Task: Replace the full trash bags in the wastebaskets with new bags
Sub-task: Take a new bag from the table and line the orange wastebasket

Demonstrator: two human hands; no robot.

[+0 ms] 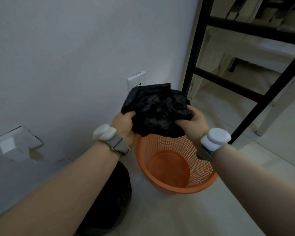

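Pale tiled floor (169, 212), empty orange mesh wastebasket (174, 167), crumpled black bag (157, 109) above, both hands' fingers (130, 114) clamped on it

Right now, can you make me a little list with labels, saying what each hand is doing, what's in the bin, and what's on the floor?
left hand: grips the left edge of the black bag
right hand: grips its right edge
black bag: crumpled, held above the basket
orange basket: stands on the floor, no liner, nothing inside
dark bag: on the floor left of the basket, looks full
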